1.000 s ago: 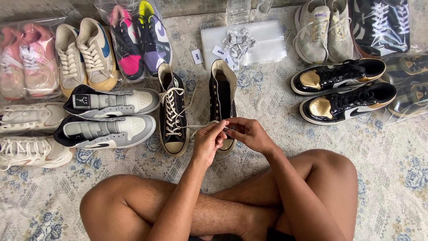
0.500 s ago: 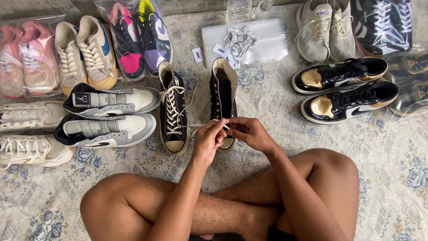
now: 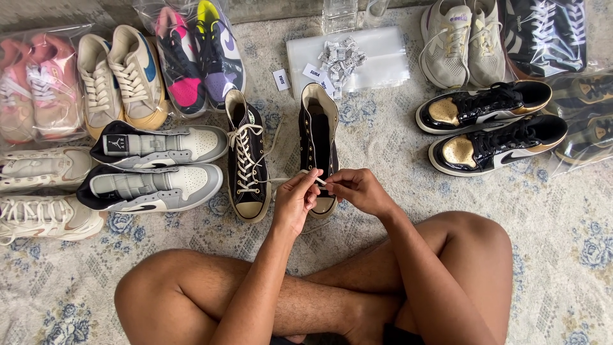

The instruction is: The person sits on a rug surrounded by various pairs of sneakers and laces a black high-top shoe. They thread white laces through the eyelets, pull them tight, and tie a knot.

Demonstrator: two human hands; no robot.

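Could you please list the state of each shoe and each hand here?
Black canvas high-top with cream laces: fully laced.
Matching black high-top: mostly unlaced, open.
Cream lace: stretched between shoes.
Left hand: pinching lace.
Right hand: pinching lace end.
Pink-and-purple sneakers: bagged.

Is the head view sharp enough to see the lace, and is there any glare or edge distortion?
Head view: even, soft daylight with faint shadows; the left hand and right hand are sharp, and the white lace between them reads clearly over the unlaced black shoe. Glare sits on the plastic bags at right. Edges look slightly stretched.
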